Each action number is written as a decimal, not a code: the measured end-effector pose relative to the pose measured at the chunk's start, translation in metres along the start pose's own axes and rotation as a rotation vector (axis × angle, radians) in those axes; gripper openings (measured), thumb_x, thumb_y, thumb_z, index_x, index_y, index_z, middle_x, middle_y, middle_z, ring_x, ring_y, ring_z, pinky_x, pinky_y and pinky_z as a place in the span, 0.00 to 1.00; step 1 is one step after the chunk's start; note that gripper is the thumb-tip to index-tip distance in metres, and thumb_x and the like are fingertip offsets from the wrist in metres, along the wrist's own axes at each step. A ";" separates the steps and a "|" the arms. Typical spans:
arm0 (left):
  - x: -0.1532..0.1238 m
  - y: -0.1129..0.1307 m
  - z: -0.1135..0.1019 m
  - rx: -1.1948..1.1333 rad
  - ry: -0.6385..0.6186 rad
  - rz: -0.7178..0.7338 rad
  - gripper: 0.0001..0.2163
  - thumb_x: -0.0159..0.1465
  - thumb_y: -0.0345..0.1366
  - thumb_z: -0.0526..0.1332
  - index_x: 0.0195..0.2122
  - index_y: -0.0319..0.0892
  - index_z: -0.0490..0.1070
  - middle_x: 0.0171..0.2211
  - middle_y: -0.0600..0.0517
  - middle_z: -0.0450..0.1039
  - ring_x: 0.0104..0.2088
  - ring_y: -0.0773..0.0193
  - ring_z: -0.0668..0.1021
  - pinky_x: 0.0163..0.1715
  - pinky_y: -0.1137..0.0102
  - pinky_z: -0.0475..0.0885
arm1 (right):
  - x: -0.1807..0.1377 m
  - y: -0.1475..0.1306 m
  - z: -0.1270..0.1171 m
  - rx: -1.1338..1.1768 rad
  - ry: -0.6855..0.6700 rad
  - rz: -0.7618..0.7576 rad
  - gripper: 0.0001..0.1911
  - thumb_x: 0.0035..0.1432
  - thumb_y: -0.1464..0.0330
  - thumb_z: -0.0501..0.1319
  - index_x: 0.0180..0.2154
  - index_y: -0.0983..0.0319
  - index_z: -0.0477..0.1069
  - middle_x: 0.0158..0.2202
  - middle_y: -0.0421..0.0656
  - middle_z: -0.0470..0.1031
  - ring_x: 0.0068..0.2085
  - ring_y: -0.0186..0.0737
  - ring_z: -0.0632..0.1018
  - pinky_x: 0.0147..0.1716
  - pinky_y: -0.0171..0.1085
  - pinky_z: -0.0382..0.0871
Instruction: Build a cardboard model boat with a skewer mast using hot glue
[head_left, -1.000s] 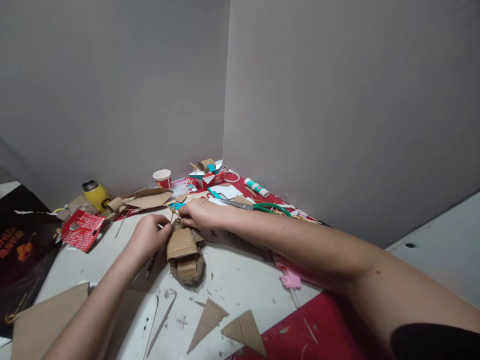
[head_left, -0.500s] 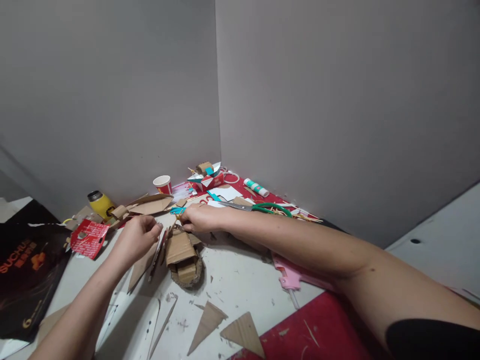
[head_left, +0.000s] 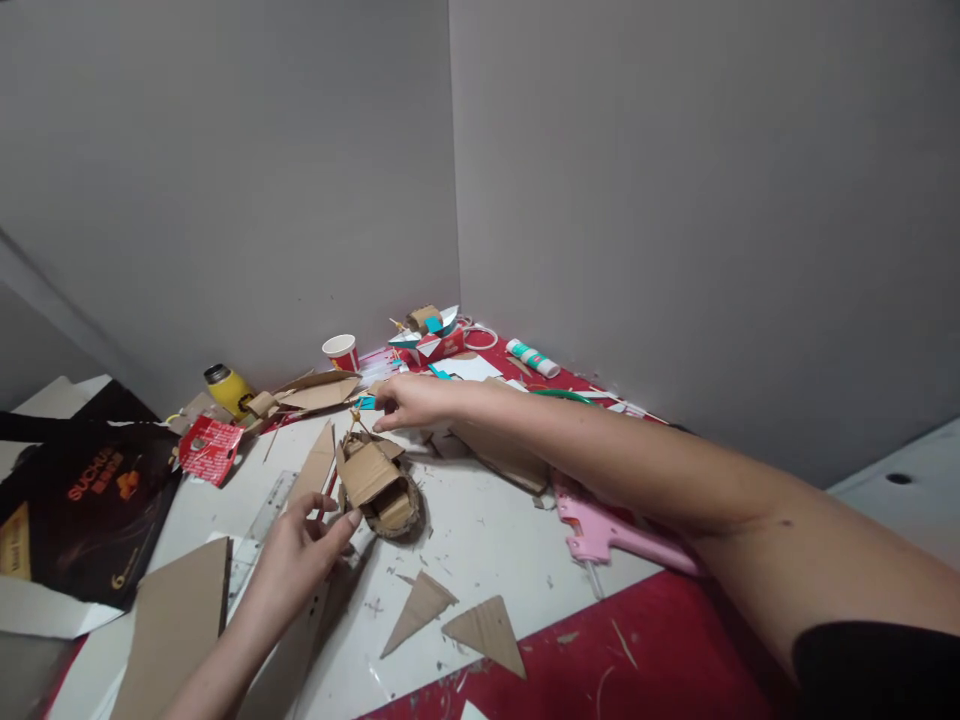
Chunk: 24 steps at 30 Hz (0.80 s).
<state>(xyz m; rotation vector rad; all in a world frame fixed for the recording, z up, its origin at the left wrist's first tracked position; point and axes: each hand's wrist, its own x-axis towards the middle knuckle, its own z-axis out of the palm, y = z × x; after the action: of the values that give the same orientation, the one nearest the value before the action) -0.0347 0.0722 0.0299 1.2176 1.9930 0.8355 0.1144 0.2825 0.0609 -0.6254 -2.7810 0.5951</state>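
A small cardboard boat (head_left: 373,475) with a raised cabin sits on the white table, thin sticks rising at its far end. My right hand (head_left: 416,400) reaches over that end, fingers curled, with a small blue paper piece (head_left: 365,403) at the fingertips. By the boat's near left side is my left hand (head_left: 311,545), its thumb and fingers apart; whether it touches the boat I cannot tell. A thin red stick (head_left: 330,483) shows just beyond the left fingers, partly hidden. Two cardboard triangles (head_left: 418,612) lie nearer me.
A pink glue gun (head_left: 592,530) lies beneath my right forearm. Farther back are a paper cup (head_left: 342,352), a yellow bottle (head_left: 231,392), a glue stick (head_left: 533,357) and a red-and-white paper boat (head_left: 431,340). A black bag (head_left: 90,500) and a cardboard sheet (head_left: 180,625) are at left.
My left hand has come down and nearer me, from the boat's far end to its near left side. My right hand stays by the far end. The view has shifted slightly.
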 end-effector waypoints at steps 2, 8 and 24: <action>-0.002 -0.003 0.003 -0.012 0.046 0.019 0.22 0.55 0.54 0.63 0.39 0.43 0.63 0.21 0.51 0.76 0.21 0.60 0.78 0.21 0.71 0.69 | 0.003 0.000 0.000 0.062 0.004 -0.018 0.18 0.53 0.63 0.66 0.43 0.67 0.75 0.38 0.48 0.79 0.35 0.39 0.76 0.31 0.32 0.63; -0.016 -0.006 0.023 -0.383 -0.010 -0.126 0.23 0.52 0.53 0.67 0.31 0.46 0.55 0.21 0.56 0.74 0.17 0.66 0.76 0.17 0.75 0.67 | 0.016 -0.003 0.011 0.260 0.019 -0.107 0.16 0.53 0.69 0.67 0.43 0.69 0.75 0.35 0.45 0.79 0.35 0.35 0.77 0.32 0.30 0.66; -0.009 0.012 0.067 -0.623 0.063 -0.240 0.16 0.61 0.37 0.62 0.47 0.39 0.60 0.24 0.53 0.74 0.19 0.65 0.79 0.18 0.75 0.73 | 0.016 0.005 0.021 0.481 0.077 -0.171 0.05 0.55 0.73 0.63 0.32 0.68 0.78 0.26 0.41 0.77 0.28 0.32 0.74 0.28 0.31 0.64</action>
<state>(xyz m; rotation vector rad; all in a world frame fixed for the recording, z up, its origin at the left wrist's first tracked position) 0.0277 0.0810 0.0022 0.5901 1.6845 1.2526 0.0953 0.2869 0.0424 -0.2960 -2.4481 1.1211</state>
